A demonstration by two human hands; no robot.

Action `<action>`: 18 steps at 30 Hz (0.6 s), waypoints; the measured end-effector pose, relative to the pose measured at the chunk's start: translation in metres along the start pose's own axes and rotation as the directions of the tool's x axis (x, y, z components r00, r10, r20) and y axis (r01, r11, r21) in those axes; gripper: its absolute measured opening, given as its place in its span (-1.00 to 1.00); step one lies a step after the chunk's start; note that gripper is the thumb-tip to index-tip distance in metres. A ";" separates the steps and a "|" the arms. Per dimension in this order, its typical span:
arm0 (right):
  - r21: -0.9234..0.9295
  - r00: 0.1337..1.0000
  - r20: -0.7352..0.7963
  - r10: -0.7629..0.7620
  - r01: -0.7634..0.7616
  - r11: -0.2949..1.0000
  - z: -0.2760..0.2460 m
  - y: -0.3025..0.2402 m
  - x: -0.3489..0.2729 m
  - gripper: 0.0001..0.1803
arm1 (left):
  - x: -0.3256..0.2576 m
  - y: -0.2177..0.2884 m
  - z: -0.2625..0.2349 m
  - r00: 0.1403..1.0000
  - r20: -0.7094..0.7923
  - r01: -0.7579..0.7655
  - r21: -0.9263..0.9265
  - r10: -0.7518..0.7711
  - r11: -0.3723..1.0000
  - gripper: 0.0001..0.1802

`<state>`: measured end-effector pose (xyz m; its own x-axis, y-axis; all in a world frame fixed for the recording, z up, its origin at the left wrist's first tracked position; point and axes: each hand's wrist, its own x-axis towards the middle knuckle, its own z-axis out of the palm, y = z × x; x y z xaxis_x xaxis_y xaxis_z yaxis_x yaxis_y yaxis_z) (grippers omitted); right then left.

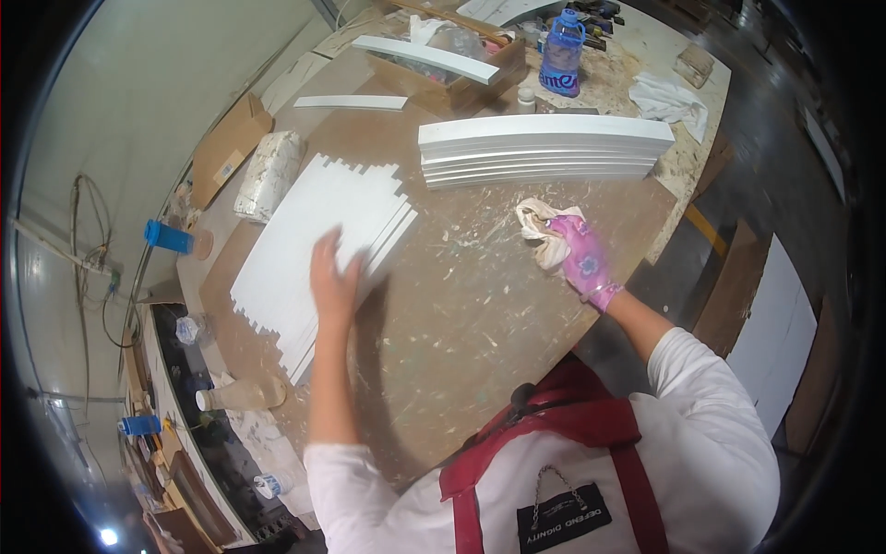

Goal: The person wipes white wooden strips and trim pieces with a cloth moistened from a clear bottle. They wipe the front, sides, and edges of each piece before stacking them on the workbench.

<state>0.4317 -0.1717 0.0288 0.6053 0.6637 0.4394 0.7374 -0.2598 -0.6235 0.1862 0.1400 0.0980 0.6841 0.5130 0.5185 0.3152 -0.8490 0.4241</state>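
My bare left hand (336, 277) is over the white flat boards (300, 235), its thumb and fingers spread apart. The boards lie side by side at the left of the worktable, their ends staggered; whether the fingertips touch them I cannot tell. On my right hand (583, 257) is a pink patterned glove. Its fingers are closed on a crumpled cream cloth (537, 224), near the table's right side. Just beyond that cloth stands a stack of white, slightly curved strips (544, 148).
A cardboard box (508, 78) with wrapped items sits at the back, one white strip (425, 57) across it. Near it stand a blue water bottle (561, 55) and a white rag (672, 102). A wrapped white bundle (268, 175) lies far left. The brown table (452, 314) is paint-spattered.
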 end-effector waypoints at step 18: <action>0.822 0.743 0.478 0.468 -0.566 0.058 -0.158 0.264 0.029 -0.62 | 0.111 0.068 0.144 0.598 0.668 0.796 -0.433 -0.442 0.423 -0.33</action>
<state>0.6919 -0.3318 -0.0209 0.6518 0.7069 -0.2749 -0.5462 0.1861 -0.8167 0.3782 0.1216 0.0778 0.7097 0.5974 -0.3734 0.3932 0.1040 0.9136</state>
